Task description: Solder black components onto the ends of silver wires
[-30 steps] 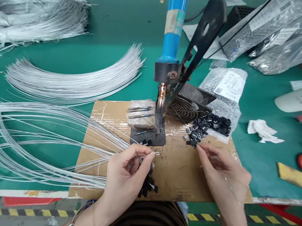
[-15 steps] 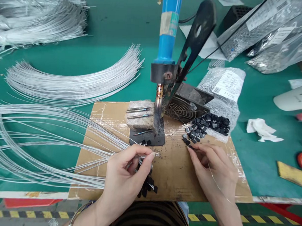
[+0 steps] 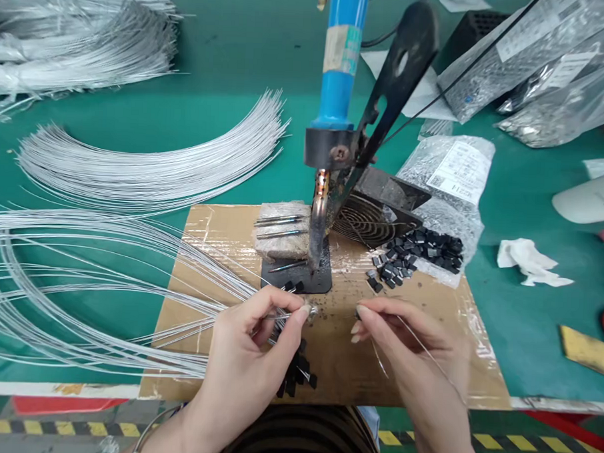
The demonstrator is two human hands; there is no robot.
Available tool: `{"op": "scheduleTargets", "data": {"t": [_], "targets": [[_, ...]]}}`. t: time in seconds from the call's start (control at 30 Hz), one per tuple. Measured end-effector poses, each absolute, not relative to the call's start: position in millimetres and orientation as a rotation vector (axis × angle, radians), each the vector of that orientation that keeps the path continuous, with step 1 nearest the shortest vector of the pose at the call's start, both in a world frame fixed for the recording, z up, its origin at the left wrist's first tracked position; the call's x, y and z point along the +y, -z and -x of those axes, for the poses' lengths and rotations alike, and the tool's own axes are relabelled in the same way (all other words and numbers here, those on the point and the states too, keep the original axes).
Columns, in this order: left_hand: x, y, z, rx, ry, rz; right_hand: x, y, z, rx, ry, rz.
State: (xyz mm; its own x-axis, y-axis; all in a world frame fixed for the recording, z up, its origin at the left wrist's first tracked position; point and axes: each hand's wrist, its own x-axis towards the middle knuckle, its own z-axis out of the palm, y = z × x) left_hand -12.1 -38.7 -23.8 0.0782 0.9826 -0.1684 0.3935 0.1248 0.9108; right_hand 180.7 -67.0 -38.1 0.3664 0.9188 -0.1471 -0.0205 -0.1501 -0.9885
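Observation:
My left hand [image 3: 254,344] pinches a thin white wire, its end [image 3: 313,310] poking out past the fingertips over the cardboard [image 3: 336,361]. My right hand [image 3: 417,348] is closed on a small black piece [image 3: 358,314], mostly covered by the fingers, while a fine silvery strand [image 3: 429,355] runs through that hand. A gap separates the two hands. Above them a blue-handled soldering iron [image 3: 336,98] is held tip down in a black bracket [image 3: 401,74]. Wires fitted with black ends [image 3: 300,370] lie beneath my left hand. Loose black pieces [image 3: 426,248] form a pile beyond my right hand.
White wires [image 3: 96,224] fan out at left, with a curved bundle [image 3: 154,170] behind. A pad bearing spare tips [image 3: 282,227] and a round-grilled fan [image 3: 367,219] stand near the iron. Plastic bags [image 3: 459,166], crumpled tissue [image 3: 528,261] and a yellow strip [image 3: 587,349] are at right.
My right hand has moved left from the edge of the pile toward my left hand, carrying a black piece. My left hand has stayed almost in place.

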Motion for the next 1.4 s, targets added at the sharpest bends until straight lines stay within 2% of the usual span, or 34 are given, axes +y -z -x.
{"op": "scheduleTargets", "data": {"t": [0.13,0.33,1.4], "targets": [[-38,21,11,1.407,-0.835,-1.334,-62,34,-165,-0.779,-1.233,1.406],[-35,14,9,1.280,-0.822,-1.207,-59,31,-154,-0.747,-1.356,1.344],[-34,6,4,1.236,-0.885,-1.226,-61,25,-148,-0.691,-1.336,1.345]]}}
